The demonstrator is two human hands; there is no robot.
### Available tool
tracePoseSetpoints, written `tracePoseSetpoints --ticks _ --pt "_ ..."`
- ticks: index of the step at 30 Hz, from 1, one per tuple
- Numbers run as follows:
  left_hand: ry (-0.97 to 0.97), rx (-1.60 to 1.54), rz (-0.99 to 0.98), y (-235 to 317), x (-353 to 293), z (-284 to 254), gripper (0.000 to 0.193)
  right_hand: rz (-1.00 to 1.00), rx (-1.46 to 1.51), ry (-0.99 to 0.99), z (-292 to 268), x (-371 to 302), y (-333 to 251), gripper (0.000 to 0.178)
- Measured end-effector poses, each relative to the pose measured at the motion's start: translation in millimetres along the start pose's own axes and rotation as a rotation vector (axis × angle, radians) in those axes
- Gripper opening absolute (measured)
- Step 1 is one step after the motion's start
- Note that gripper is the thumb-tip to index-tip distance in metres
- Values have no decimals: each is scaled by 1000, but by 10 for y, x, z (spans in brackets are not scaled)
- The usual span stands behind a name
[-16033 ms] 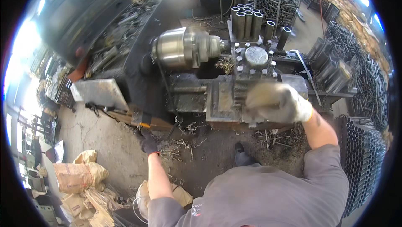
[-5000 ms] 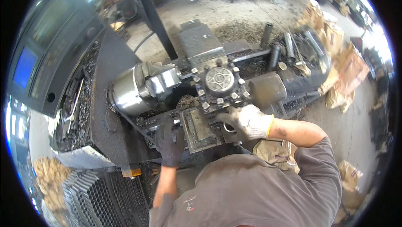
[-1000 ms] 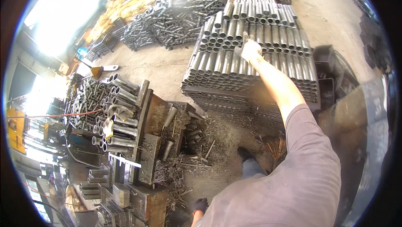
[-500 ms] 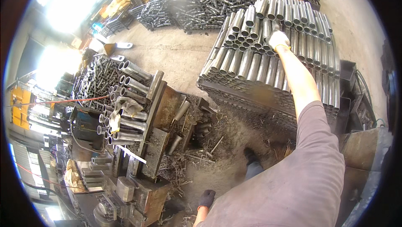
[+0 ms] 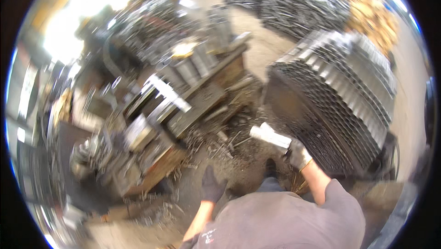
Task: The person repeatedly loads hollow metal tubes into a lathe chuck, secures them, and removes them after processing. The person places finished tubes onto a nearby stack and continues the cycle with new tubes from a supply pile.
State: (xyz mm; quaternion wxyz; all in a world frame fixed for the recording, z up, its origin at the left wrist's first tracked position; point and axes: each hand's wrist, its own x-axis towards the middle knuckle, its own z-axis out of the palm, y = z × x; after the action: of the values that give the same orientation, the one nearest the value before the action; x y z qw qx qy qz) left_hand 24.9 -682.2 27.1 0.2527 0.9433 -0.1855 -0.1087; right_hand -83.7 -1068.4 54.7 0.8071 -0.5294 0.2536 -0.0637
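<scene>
Clamped round one end of a bright metal tube [image 5: 272,138], possibly two in the blur, the gloved right hand [image 5: 299,154] in the head view holds it above the littered floor [image 5: 245,164], left of the stacked tubes [image 5: 340,95]. Well apart, the dark-gloved left hand [image 5: 213,185] is empty, thumb spread, near the machine [image 5: 156,170].

Blur kept us from telling whether one tube [image 5: 270,136] or two jutted from our right fingers [image 5: 297,147]; left of them, the machine [image 5: 154,168] was smeared.

Two hands [image 5: 213,186] [image 5: 300,155], one tube stack [image 5: 337,95], one caliper-like tool [image 5: 167,93]
</scene>
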Motion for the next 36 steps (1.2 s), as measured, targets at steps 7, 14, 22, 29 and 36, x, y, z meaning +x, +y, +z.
tracePoseSetpoints --ticks 7,14,22,29,36 --pt "376 72 372 -549 -592 -1340 46 401 -413 -685 2822 -232 487 40" --pt "660 -107 -208 -1786 -1132 -2223 36 82 -853 -1112 4567 -237 113 53" --pt "844 -709 -566 -3291 -175 -3190 39 -819 -858 -1048 6138 335 -73 50" --pt "769 -458 -374 -3718 335 -3099 34 -1118 -977 -1104 6918 541 141 45" --pt "1163 -778 -635 -4620 -850 -2919 32 -979 -1225 -1082 6940 425 -224 63"
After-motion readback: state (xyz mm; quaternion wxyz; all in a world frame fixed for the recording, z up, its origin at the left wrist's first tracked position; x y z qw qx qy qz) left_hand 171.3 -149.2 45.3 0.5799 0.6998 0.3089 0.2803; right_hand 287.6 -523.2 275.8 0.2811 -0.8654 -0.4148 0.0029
